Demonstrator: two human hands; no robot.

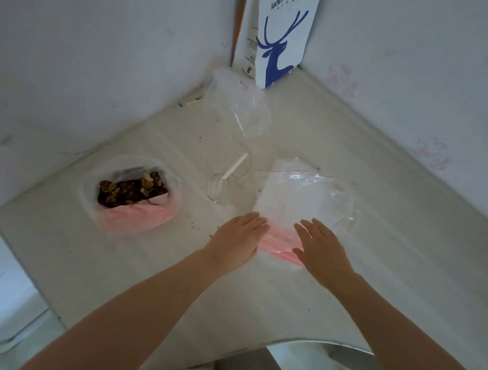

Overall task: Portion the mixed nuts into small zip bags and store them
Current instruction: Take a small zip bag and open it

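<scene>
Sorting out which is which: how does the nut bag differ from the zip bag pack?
The nut bag stands open, bulging with brown nuts; the zip bag pack lies flat with no nuts in it. The nut bag sits untouched at the left; the left hand and right hand are at the pack's near end. Both are clear plastic with pink.

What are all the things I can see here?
bag of nuts: one, clear and pink, brown nuts inside, table's left
glass: one, clear, middle of table
spoon: one, white, in the glass
zip bags: a stack, clear with pink strips, right of glass
plastic bag: one, clear, behind the glass
paper bag: one, white with blue deer, back corner
table: one, beige
left hand, right hand: open, at the stack's near end
</scene>
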